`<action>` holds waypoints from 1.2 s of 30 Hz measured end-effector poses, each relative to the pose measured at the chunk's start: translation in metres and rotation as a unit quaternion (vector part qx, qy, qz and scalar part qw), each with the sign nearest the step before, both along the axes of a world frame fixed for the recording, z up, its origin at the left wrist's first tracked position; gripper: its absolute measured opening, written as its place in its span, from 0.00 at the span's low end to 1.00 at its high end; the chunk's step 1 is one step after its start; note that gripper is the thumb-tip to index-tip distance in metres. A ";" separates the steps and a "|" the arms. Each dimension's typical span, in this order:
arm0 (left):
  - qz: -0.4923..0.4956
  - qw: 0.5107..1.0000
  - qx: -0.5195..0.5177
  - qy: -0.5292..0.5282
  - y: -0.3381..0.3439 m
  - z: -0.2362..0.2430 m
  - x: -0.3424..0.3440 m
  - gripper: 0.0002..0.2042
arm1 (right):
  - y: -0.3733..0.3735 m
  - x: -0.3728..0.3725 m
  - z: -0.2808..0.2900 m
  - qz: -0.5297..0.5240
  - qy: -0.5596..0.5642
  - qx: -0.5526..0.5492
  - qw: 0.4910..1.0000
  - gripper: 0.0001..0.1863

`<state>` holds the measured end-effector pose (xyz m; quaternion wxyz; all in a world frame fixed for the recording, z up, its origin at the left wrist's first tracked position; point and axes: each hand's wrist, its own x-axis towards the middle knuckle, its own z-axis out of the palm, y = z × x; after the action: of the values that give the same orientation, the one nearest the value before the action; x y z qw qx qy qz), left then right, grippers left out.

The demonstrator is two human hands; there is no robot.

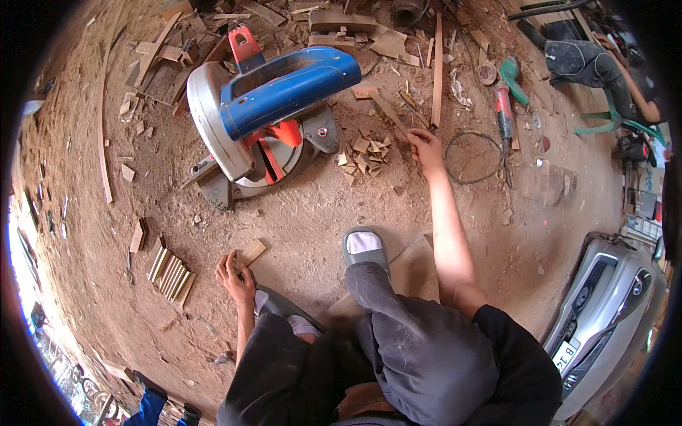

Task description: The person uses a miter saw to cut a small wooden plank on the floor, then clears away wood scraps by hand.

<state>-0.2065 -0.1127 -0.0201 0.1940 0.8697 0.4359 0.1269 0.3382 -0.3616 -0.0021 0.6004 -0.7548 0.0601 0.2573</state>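
Observation:
Ahead of me my right hand (426, 150) is closed on one end of a thin wooden strip (388, 111), which slants away to the upper left. By my left foot my left hand (236, 278) curls its fingers around the near end of a short wooden block (253, 250) at ground level. A miter saw (284, 89) with a blue handle and silver guard stands on the ground ahead, left of my right hand. Between the saw and that hand is a heap of small triangular wood offcuts (364, 155).
Several cut wood pieces (170, 275) lie in a row at the left. A red and green power tool (504, 113) with a looped cable (451, 160) lies at the right. Scrap wood (344, 25) litters the far ground. A silver car bumper (604, 305) is at the right; another person (590, 64) sits beyond.

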 end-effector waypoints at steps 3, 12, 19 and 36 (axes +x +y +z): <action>0.002 1.000 -0.006 -0.007 -0.002 0.001 0.002 0.21 | -0.005 0.004 0.009 -0.009 0.007 0.074 0.997 0.11; 0.001 0.998 -0.040 -0.057 0.006 0.012 0.002 0.17 | 0.004 -0.015 0.076 0.251 -0.210 -0.075 0.942 0.13; 0.016 0.974 -0.148 -0.170 0.011 0.037 0.031 0.17 | 0.041 -0.112 0.101 0.431 -0.102 0.031 0.896 0.12; 0.119 0.719 -0.614 -0.304 0.023 0.060 0.089 0.12 | 0.088 -0.170 0.115 0.419 -0.509 0.015 0.752 0.13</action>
<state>-0.1170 -0.0901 0.0396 0.7906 0.4156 0.4358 0.1112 0.1679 -0.2737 0.1131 0.3857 -0.7142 -0.5808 0.0621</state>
